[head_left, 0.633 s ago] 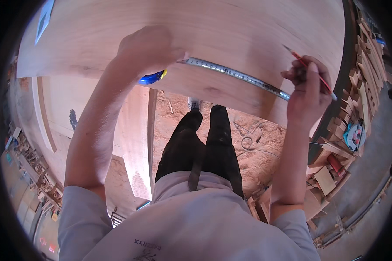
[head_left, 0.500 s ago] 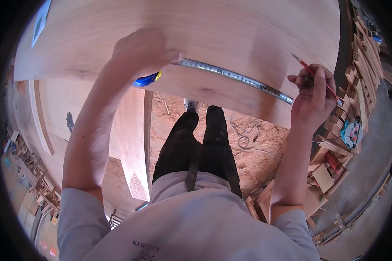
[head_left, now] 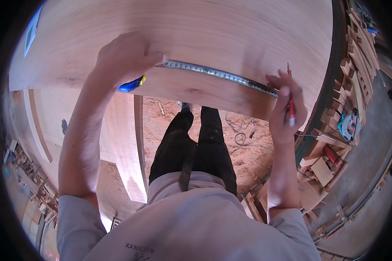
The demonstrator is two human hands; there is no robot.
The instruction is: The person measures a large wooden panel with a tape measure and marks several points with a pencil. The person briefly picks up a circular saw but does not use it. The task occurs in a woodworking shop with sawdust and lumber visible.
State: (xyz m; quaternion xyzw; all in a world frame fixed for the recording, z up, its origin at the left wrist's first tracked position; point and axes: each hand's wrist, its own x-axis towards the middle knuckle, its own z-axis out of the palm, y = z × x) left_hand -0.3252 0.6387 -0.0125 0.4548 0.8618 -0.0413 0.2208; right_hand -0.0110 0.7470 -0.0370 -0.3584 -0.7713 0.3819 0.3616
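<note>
A wide wooden board (head_left: 196, 35) lies in front of me. Along its near edge runs a steel tape measure blade (head_left: 217, 75), drawn out from left to right. My left hand (head_left: 125, 54) is closed at the blade's left end, thumb pressed on it. The blue and yellow tape case (head_left: 130, 85) shows below that wrist, partly hidden. My right hand (head_left: 279, 117) is at the blade's right end, its fingertips over or touching it; which, I cannot tell. It grips a red pencil (head_left: 291, 108), tip pointing away from me above the board.
Offcuts of wood (head_left: 335, 115) are piled along the right, with a teal and silver circular saw (head_left: 349, 126) among them. A cable (head_left: 240, 139) lies on the sawdust-covered floor (head_left: 161, 117). More planks (head_left: 126, 148) stand at lower left.
My right hand has come left to the end of the tape blade. The pencil has swung from slanting to nearly straight away from me. The whole view has shifted slightly.
</note>
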